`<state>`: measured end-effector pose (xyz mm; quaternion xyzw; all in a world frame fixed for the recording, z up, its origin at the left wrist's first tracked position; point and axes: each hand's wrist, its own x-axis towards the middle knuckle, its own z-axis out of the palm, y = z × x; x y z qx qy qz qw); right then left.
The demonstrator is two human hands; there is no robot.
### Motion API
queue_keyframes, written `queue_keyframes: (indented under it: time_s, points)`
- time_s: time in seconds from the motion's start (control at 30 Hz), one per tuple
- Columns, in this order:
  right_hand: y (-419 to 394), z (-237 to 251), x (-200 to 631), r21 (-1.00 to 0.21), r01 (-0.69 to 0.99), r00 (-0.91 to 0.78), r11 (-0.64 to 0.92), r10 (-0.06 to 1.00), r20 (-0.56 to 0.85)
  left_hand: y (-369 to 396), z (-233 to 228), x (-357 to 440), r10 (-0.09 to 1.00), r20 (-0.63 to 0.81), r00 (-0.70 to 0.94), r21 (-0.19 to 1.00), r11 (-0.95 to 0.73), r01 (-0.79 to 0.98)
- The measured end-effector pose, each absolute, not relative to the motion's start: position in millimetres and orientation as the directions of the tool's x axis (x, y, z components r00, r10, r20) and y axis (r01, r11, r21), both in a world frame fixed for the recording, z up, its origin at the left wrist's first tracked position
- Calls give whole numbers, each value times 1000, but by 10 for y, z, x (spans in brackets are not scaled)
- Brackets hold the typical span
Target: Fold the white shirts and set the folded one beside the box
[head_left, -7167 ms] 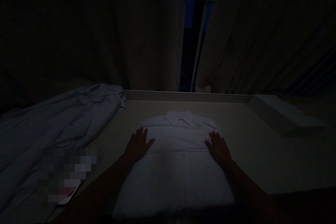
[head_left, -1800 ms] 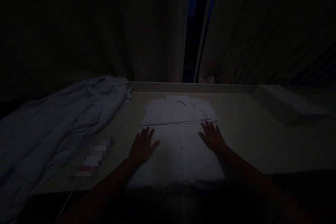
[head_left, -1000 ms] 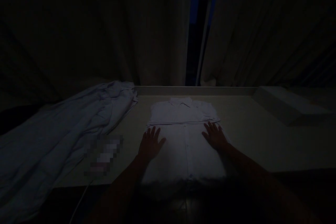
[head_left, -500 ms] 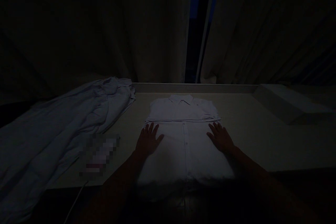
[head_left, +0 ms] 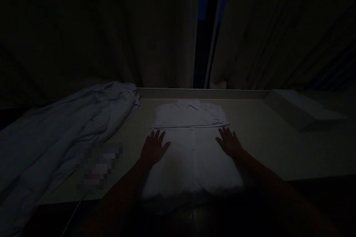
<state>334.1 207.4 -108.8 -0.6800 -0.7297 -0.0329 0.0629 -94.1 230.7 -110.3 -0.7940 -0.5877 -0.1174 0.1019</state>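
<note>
A pale button-up shirt [head_left: 191, 159] lies on the table in front of me, collar toward the back, with a fold running across it below the chest. My left hand [head_left: 153, 147] rests flat on the shirt's left side just under that fold, fingers spread. Flat on the right side at about the same height lies my right hand [head_left: 229, 142], its fingers apart too. Neither hand grips the cloth. The shirt's lower part hangs over the table's front edge into shadow.
A heap of light cloth [head_left: 69, 129] covers the table's left end. Beside it sits a blurred-out object [head_left: 100, 166] with a cord [head_left: 72, 214] hanging off the front. A pale box-like block [head_left: 306, 109] stands at the right. Dark curtains [head_left: 155, 26] hang behind the table [head_left: 267, 144].
The whole view has shifted slightly, so everything appears a little farther left. Both hands stay flat on the shirt, which looks the same.
</note>
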Motion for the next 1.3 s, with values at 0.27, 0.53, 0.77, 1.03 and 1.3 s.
queue_keyframes:
  time_s: [0.27, 0.53, 0.77, 1.03, 1.3]
  points:
    - [1555, -1158, 3457, -46, 992, -107, 118, 975, 196, 2319, -1119, -942, 910, 308, 279, -5, -291, 957]
    - [1249, -1205, 3628, -64, 998, 30, -18, 981, 193, 2323, -1098, -943, 917, 288, 278, -14, -286, 958]
    - [1280, -1129, 3555, -55, 997, 71, -62, 981, 178, 2289, -1039, -914, 913, 297, 280, -9, -291, 957]
    - [1268, -1151, 3572, -40, 998, 55, -49, 982, 179, 1913, -923, -1091, 906, 297, 303, -15, -312, 950]
    - [1270, -1116, 3551, -77, 996, 61, -47, 980, 190, 1112, -1175, -1248, 912, 201, 357, 1, -365, 931]
